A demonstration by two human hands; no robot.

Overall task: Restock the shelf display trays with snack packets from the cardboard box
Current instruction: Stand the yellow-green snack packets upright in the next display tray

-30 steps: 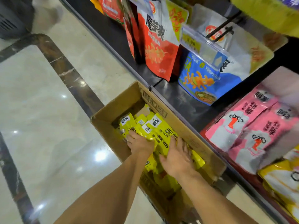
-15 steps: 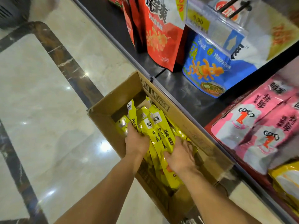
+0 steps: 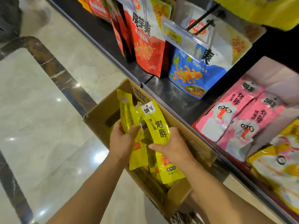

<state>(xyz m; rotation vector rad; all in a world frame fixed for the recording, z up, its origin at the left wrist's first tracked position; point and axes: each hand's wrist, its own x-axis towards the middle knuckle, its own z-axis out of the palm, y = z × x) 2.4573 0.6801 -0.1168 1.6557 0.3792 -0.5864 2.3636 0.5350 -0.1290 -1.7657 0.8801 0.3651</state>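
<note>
Reading 烤脖, yellow packets (image 3: 156, 126) fill left hand (image 3: 121, 143) and right hand (image 3: 174, 148).

You are standing in a shop aisle. Across the upper middle, a red printed snack bag (image 3: 145, 50) and a blue printed snack bag (image 3: 191, 75) are hanging on display. A black metal peg (image 3: 202, 18) is carrying a clear plastic price-tag holder (image 3: 182, 38). Pink snack packets (image 3: 234, 113) are lying at the right on a dark metal shelf (image 3: 178, 97), and pale polished marble flooring (image 3: 40, 110) is gleaming at the left.

The yellow packets (image 3: 155, 126) hide most of the inside of the box (image 3: 100, 113). The fingers of the right hand (image 3: 171, 147) are tucked behind them. Right of the box, a yellow bag (image 3: 278, 168) runs off the picture's edge.
</note>
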